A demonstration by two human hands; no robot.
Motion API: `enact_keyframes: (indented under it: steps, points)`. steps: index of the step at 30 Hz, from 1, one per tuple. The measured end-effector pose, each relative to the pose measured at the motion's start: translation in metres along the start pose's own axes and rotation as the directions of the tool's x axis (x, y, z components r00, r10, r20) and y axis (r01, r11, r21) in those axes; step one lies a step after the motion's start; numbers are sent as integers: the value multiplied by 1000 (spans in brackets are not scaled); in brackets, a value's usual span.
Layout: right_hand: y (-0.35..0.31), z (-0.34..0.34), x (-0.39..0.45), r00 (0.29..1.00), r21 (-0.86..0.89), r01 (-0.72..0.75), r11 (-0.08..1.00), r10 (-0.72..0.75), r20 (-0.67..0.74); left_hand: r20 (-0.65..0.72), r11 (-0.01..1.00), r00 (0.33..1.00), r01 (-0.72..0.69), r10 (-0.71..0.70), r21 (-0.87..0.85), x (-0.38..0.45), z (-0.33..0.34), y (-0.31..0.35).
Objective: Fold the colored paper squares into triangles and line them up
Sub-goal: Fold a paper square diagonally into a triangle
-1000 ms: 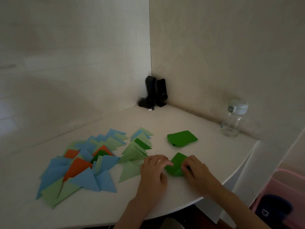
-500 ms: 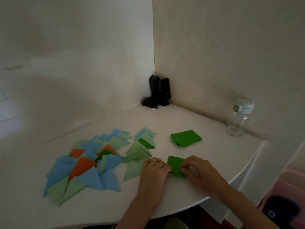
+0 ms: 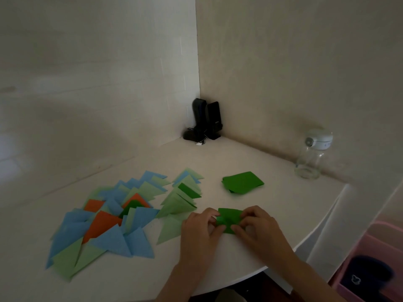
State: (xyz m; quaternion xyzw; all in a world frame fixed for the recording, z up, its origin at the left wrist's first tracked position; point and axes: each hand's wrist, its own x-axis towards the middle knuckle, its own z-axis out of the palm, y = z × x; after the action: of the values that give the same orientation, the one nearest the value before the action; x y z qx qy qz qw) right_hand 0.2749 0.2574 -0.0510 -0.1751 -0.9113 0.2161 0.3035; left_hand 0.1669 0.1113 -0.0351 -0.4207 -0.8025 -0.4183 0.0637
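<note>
The green paper (image 3: 229, 216) lies near the front edge of the white table (image 3: 218, 153), partly folded, between the two hands. The left hand (image 3: 199, 232) pinches its left side with curled fingers and thumb; the right hand (image 3: 257, 225) pinches the right side the same way — both grip the sheet. Behind it, well apart, sits a small stack of green squares (image 3: 242, 183). To the left lie the folded triangles (image 3: 109, 219) — blue, pale green, orange and one dark green — overlapping in loose rows, the nearest pale green ones just beside the left hand. A clear bottle (image 3: 310, 156) with a white lid stands near the right wall, and two black speakers (image 3: 206, 119) stand in the corner.
</note>
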Motion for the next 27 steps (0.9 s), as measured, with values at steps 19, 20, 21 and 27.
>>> enact_keyframes:
  steps: [19,20,21,27]
  points:
    - [0,1,2,988,70,-150,986,146,52,18,998,999,26,-27,51,5,7,-4]
    - [1,0,3,987,89,-151,985,145,68,16,999,1000,19,-20,39,5,7,-5]
    - [1,-2,4,986,96,-153,984,145,87,12,1000,1000,8,-8,31,5,6,-7]
    - [1,-9,4,988,112,-115,987,101,117,7,993,998,-60,59,104,5,6,-4]
